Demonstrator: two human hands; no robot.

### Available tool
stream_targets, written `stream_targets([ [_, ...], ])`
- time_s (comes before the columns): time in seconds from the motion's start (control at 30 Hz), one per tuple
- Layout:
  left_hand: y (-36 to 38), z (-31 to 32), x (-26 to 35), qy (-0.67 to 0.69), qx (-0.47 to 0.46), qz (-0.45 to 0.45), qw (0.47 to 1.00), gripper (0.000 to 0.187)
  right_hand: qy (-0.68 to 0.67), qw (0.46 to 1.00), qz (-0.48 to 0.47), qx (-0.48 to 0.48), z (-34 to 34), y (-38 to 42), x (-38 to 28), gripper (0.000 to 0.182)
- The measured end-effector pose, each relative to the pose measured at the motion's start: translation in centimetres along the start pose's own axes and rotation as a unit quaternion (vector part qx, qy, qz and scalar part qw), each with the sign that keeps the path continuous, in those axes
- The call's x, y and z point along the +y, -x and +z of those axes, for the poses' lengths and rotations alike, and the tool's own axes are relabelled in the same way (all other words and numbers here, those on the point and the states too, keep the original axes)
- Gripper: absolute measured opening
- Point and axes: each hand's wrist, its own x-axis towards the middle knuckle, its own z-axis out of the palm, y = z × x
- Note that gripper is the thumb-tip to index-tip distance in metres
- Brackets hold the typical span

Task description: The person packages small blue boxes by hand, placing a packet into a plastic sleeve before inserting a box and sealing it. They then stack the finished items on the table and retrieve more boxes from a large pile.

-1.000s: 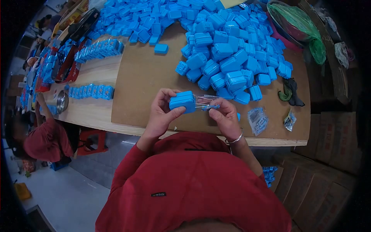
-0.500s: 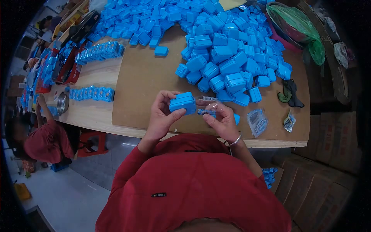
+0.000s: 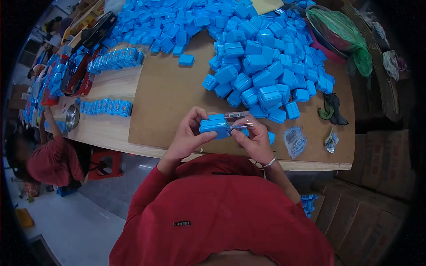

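My left hand (image 3: pixel 186 138) is closed around a small blue plastic box (image 3: pixel 212 127), thumb along its near side. Between the fingers and thumb of my right hand (image 3: pixel 258 142) is a clear plastic bag (image 3: pixel 243 120) with a barcode label along its upper edge. The box's right end meets the bag and overlaps it in this view. Just right of my right hand, another blue box (image 3: pixel 271 137) lies on the brown board (image 3: pixel 168 97), partly hidden by the fingers.
A large heap of blue boxes (image 3: pixel 266 62) covers the board's far side. Small packets (image 3: pixel 295 142) lie at right, near a dark cloth strip (image 3: pixel 336 110). Wrapped boxes stand in rows (image 3: pixel 106 107) at left. A person in red (image 3: pixel 55 164) sits at far left; cartons (image 3: pixel 355 208) stand at right.
The blue box has moved slightly right and down, up against the clear bag. The bag's barcode edge now sits over the box's upper right corner.
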Motion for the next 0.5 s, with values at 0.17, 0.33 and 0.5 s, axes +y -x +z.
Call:
stream_targets([
  [0.17, -0.1, 0.3, -0.2, 0.043, 0.021, 0.01, 0.999, 0.041, 0.039, 0.999, 0.0, 0.034, -0.4, 0.0, 0.4, 0.016],
  [0.33, 0.0, 0.9, -0.4, 0.055, 0.036, -0.004, 0.998, 0.042, 0.08, 0.996, 0.02, 0.033, 0.0, -0.1, -0.7, 0.036],
  [0.5, -0.4, 2.0, -1.4, 0.109, 0.107, 0.028, 0.988, 0.044, 0.311, 0.933, -0.148, 0.104, 2.1, -1.3, -0.8, 0.098],
])
